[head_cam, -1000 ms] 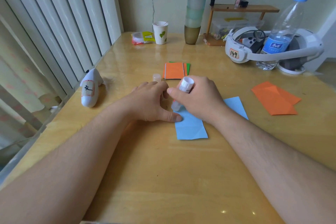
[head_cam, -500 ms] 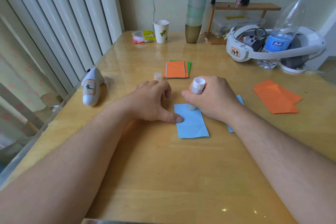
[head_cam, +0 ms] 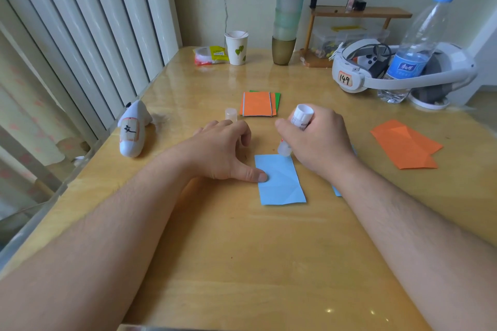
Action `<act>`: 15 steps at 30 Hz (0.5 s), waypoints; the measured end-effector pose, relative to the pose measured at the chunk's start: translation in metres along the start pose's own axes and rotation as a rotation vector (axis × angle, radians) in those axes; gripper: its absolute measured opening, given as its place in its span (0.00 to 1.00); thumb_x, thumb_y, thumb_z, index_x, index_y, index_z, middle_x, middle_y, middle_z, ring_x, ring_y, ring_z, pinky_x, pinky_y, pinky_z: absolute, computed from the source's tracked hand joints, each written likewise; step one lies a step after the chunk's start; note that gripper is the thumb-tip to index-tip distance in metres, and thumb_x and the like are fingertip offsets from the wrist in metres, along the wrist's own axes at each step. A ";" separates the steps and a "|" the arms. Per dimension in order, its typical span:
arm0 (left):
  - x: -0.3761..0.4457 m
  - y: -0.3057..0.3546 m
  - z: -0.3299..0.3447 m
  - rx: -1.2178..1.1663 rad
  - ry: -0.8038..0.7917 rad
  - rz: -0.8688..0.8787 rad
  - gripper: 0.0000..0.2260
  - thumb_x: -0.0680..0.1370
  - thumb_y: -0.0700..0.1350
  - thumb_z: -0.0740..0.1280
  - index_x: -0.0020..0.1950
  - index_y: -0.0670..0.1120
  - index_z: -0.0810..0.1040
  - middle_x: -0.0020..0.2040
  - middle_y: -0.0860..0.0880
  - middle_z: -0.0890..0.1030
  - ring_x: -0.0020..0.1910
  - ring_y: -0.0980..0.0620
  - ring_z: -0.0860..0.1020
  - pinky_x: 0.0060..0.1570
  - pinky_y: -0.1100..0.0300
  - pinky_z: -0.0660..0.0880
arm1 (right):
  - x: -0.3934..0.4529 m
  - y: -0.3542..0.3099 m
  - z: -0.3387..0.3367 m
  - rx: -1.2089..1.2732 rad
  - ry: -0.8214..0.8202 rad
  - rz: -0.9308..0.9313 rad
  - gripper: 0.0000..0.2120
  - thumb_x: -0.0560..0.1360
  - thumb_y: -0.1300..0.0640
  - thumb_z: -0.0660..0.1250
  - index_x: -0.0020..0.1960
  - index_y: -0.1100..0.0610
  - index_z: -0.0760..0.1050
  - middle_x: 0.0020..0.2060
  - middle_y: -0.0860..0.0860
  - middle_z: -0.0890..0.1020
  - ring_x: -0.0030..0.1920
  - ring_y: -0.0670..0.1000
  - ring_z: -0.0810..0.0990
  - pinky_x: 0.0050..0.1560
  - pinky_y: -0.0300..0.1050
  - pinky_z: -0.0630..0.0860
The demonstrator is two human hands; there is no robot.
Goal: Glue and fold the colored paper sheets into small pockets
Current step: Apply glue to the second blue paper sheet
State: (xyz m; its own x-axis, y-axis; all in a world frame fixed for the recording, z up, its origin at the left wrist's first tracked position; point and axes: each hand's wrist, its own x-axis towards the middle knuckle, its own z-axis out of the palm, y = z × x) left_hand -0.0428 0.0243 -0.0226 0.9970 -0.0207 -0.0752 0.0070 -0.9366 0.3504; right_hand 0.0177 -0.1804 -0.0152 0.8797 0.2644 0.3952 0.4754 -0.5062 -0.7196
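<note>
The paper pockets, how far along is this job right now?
Done, it seems: a small stack of folded pockets, orange over green, beyond the hands. In hand: the right hand grips the glue stick, tip down at the far edge of the blue sheet, while the left hand pins it with the thumb. Left: folding this sheet, plus the orange sheets waiting on the right.

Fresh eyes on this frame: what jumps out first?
Centre of the table: the right hand grips a glue stick, tip down at the far edge of a blue paper, while the left hand pins the sheet's left edge with its thumb. Next, the bright orange sheets lying at right and the orange-and-green stack just beyond the hands.
</note>
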 end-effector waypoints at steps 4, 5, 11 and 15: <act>-0.001 0.000 0.001 -0.007 0.008 -0.005 0.32 0.59 0.77 0.73 0.51 0.59 0.68 0.52 0.58 0.73 0.56 0.51 0.69 0.60 0.50 0.70 | -0.004 -0.006 0.011 0.017 -0.117 -0.009 0.21 0.71 0.41 0.70 0.41 0.62 0.78 0.35 0.56 0.84 0.40 0.58 0.80 0.40 0.54 0.79; -0.001 0.001 0.001 -0.007 0.014 -0.005 0.32 0.59 0.77 0.73 0.50 0.59 0.68 0.51 0.59 0.73 0.56 0.50 0.69 0.60 0.51 0.70 | -0.006 -0.008 0.014 0.019 -0.147 -0.017 0.22 0.70 0.40 0.70 0.41 0.61 0.79 0.35 0.55 0.84 0.40 0.57 0.81 0.42 0.54 0.79; -0.003 0.005 0.000 0.015 0.013 -0.014 0.30 0.63 0.74 0.75 0.54 0.60 0.67 0.54 0.57 0.72 0.59 0.49 0.67 0.62 0.50 0.67 | -0.009 -0.012 0.022 -0.007 -0.207 -0.056 0.17 0.72 0.42 0.74 0.40 0.56 0.79 0.34 0.51 0.84 0.39 0.54 0.80 0.42 0.53 0.79; -0.002 0.005 0.000 0.017 0.002 -0.018 0.33 0.61 0.75 0.73 0.55 0.60 0.67 0.55 0.56 0.73 0.60 0.49 0.67 0.65 0.48 0.68 | -0.007 -0.015 0.021 -0.048 -0.233 -0.062 0.17 0.72 0.43 0.75 0.40 0.57 0.79 0.34 0.52 0.83 0.39 0.54 0.80 0.42 0.53 0.78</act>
State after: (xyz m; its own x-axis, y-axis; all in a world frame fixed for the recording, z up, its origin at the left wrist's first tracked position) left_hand -0.0451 0.0200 -0.0206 0.9969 -0.0028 -0.0793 0.0238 -0.9425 0.3333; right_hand 0.0047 -0.1575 -0.0192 0.8297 0.4761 0.2914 0.5328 -0.5201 -0.6676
